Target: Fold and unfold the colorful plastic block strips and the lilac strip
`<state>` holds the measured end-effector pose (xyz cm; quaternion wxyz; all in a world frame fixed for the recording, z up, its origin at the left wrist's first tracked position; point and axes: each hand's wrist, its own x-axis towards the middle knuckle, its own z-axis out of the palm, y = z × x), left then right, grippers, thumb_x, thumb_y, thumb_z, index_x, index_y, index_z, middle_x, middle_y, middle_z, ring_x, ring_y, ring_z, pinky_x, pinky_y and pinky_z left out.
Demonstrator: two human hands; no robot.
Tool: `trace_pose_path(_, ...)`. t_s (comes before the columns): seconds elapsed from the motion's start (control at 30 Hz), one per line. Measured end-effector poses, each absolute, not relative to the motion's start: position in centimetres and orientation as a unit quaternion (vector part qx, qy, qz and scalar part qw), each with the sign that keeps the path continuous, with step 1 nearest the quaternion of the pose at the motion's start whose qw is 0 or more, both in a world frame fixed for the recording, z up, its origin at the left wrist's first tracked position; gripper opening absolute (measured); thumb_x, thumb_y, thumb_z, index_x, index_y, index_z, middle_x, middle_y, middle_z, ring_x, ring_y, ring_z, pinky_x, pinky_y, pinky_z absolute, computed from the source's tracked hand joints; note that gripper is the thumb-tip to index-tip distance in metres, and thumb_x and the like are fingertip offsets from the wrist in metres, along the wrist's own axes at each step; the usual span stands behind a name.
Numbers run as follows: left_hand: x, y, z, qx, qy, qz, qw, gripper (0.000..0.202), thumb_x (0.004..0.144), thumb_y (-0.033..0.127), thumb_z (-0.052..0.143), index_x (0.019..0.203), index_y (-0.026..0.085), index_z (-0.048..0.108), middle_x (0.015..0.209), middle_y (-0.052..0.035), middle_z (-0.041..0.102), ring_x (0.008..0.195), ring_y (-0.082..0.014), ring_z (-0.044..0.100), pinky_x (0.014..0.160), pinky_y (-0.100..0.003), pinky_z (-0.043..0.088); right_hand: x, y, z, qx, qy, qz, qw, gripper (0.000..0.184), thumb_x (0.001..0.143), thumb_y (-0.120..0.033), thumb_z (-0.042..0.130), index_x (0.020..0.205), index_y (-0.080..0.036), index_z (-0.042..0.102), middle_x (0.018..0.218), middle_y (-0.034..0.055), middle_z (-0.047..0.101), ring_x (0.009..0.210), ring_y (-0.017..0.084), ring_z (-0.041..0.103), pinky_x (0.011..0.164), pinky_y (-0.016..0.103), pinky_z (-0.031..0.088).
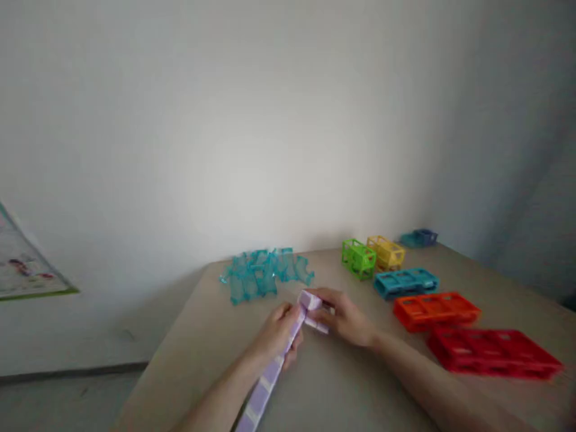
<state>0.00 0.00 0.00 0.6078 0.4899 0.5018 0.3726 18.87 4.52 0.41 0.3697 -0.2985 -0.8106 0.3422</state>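
Note:
A long lavender strip with pale bands runs from the bottom edge up to my hands, above the table. At its far end it bends to the right, in blocky segments. My left hand is wrapped round the strip just below the bend. With thumb and fingers, my right hand pinches the bent end; part of that end is hidden behind the fingers. What kind of thing the strip is, I cannot tell.
Clear teal plastic pieces lie at the back of the table. Toward the right stand green and yellow open frames, then blue, orange and red ones. A dark blue frame is at the far corner by the wall.

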Motion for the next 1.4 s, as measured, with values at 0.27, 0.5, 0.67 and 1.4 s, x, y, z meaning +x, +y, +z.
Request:
trace_pose_path(0.27, -0.8, 1.0, 0.1, 0.466, 0.51, 0.431, 0.581, 0.047, 0.074, 0.063, 0.056, 0.067, 0.016, 0.054, 0.046, 0.0039, 0.051, 0.029, -0.0076, 0.041, 0.027, -0.019, 0.036, 17.7, 4.3, -1.1, -0.364, -0.776, 0.351, 0.377, 0.053, 0.08, -0.038, 0.071, 0.129, -0.022, 0.057, 0.11, 0.0076, 0.063, 0.091, 0.022, 0.058, 0.075, 0.031, 0.046)
trace_pose_path(0.5, -0.8, 0.6, 1.2, 0.489, 0.403, 0.51, 0.582, 0.065, 0.072, 0.046, 0.071, 0.124, 0.012, 0.054, 0.065, 0.0025, 0.061, 0.038, -0.0116, 0.054, 0.036, -0.026, 0.049, 17.6, 5.1, -1.0, -0.386, -0.533, 0.614, 0.436, 0.041, 0.075, -0.042, 0.07, 0.107, -0.017, 0.064, 0.08, 0.0027, 0.062, 0.061, 0.014, 0.054, 0.053, 0.025, 0.042)
trace_pose_path(0.67, -0.9, -0.3, 1.5, 0.555, 0.412, 0.452, 0.564, 0.058, 0.081, 0.042, 0.066, 0.133, 0.019, 0.053, 0.091, -0.0063, 0.068, 0.036, -0.0087, 0.057, 0.029, -0.018, 0.038, 17.4, 4.8, -0.1, -0.335, -0.455, 0.734, 0.376, 0.042, 0.09, -0.049, 0.043, 0.082, -0.013, 0.064, 0.071, 0.0071, 0.064, 0.055, 0.013, 0.057, 0.051, 0.024, 0.046)
trace_pose_path(1.4, -0.5, -0.6, 1.5, 0.613, 0.468, 0.399, 0.496, 0.047, 0.088, 0.049, 0.055, 0.118, 0.016, 0.068, 0.059, -0.0006, 0.065, 0.03, -0.0085, 0.052, 0.03, -0.017, 0.036, 17.8, 4.8, -0.5, -0.239, -0.447, 0.74, 0.441, 0.045, 0.071, -0.026, 0.082, 0.11, -0.022, 0.058, 0.086, 0.0014, 0.069, 0.069, 0.013, 0.062, 0.063, 0.023, 0.046)
